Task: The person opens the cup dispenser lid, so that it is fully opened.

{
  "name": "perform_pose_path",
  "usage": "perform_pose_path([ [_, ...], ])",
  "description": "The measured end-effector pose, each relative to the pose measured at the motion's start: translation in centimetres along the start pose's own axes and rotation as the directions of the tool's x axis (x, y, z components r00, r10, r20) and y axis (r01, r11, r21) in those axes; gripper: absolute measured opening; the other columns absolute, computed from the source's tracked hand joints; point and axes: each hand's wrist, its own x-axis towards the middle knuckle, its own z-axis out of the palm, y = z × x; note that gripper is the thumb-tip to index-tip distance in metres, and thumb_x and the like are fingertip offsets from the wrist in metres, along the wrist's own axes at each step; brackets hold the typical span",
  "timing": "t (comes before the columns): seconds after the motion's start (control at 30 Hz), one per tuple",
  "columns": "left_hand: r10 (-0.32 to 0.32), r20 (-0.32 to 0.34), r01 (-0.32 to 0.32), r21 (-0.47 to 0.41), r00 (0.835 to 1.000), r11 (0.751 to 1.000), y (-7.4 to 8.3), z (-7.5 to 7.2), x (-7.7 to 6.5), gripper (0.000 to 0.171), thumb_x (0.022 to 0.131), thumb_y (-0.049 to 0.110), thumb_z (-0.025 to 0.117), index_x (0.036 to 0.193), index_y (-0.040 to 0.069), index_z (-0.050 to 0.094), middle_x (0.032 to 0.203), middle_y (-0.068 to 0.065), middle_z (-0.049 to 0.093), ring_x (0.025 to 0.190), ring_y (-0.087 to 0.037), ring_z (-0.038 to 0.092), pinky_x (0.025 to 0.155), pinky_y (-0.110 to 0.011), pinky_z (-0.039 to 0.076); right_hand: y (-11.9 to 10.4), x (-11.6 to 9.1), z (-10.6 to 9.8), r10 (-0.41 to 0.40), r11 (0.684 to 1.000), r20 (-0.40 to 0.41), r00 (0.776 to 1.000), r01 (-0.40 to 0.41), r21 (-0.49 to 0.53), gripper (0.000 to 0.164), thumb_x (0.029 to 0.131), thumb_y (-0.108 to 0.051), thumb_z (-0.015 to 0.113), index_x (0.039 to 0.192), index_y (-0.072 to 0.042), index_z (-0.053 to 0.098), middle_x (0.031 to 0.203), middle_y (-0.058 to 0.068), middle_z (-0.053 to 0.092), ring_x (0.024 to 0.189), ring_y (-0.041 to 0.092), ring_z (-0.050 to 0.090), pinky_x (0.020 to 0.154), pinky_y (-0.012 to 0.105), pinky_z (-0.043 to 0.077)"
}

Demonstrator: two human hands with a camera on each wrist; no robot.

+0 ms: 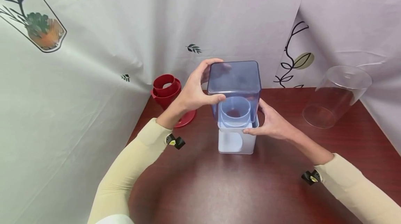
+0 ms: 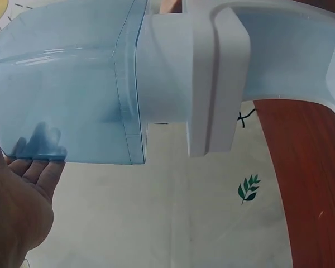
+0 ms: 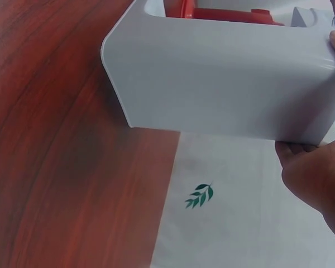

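Observation:
My left hand point(image 1: 198, 90) grips a see-through blue square container point(image 1: 233, 76), its closed end up, thumb on the near side and fingers round the far left. Under it stands a white base point(image 1: 225, 142) with an arched opening in its front. A round collar point(image 2: 166, 67) rises from the base's top and enters the container's open end; the left wrist view shows a gap between container rim and base top. With thumb in front and fingers behind, my right hand point(image 1: 273, 121) holds the base's upper right side, also seen in the right wrist view point(image 3: 218, 78).
A red stand point(image 1: 166, 95) with a ring-shaped top and round foot is at the back left, partly behind my left arm. At the back right is a clear cylinder point(image 1: 336, 95). A patterned cloth point(image 1: 238, 18) encloses the dark red table point(image 1: 206, 189).

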Motion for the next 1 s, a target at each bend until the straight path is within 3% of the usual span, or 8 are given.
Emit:
perform_pose_path([
  [0.13, -0.005, -0.01, 0.005, 0.012, 1.0, 1.0, 0.2, -0.4, 0.0, 0.08, 0.079, 0.014, 0.085, 0.148, 0.005, 0.047, 0.142, -0.008, 0.062, 0.124, -0.025, 0.061, 0.103, -0.047, 0.054, 0.1, 0.0, -0.4, 0.006, 1.0, -0.002, 1.0, -0.006, -0.017, 0.102, 0.075, -0.017, 0.099, 0.157, -0.01, 0.039, 0.145, 0.008, 0.055, 0.134, 0.027, 0.052, 0.113, 0.034, 0.041],
  [0.27, -0.013, -0.029, 0.014, 0.027, 0.999, 1.0, 0.5, -0.8, -0.1, 0.082, 0.078, 0.017, 0.085, 0.149, 0.006, 0.047, 0.142, -0.007, 0.062, 0.125, -0.025, 0.059, 0.102, -0.045, 0.054, 0.2, 0.0, -0.6, -0.002, 1.0, -0.014, 1.0, 0.002, -0.022, 0.103, 0.074, -0.014, 0.099, 0.157, -0.005, 0.039, 0.146, 0.012, 0.054, 0.132, 0.03, 0.054, 0.107, 0.02, 0.041],
  [0.4, -0.016, -0.048, 0.018, 0.035, 0.999, 0.999, 0.7, -1.2, -0.2, 0.082, 0.078, 0.017, 0.085, 0.15, 0.006, 0.047, 0.142, -0.007, 0.061, 0.125, -0.025, 0.059, 0.103, -0.044, 0.053, 0.2, -0.1, -0.8, -0.009, 1.0, -0.024, 1.0, 0.009, -0.01, 0.102, 0.073, -0.01, 0.098, 0.156, -0.002, 0.039, 0.144, 0.017, 0.055, 0.13, 0.033, 0.055, 0.102, 0.014, 0.041],
  [1.0, -0.017, -0.089, 0.019, 0.018, 0.996, 1.0, 0.4, -2.7, -0.7, 0.081, 0.077, 0.014, 0.086, 0.149, 0.005, 0.049, 0.14, -0.009, 0.063, 0.122, -0.028, 0.061, 0.104, -0.042, 0.051, 0.8, -0.9, -2.6, -0.003, 0.999, -0.058, 0.998, 0.0, -0.05, 0.1, 0.077, -0.01, 0.096, 0.158, -0.005, 0.038, 0.147, 0.015, 0.055, 0.127, 0.029, 0.055, 0.1, 0.012, 0.042],
])
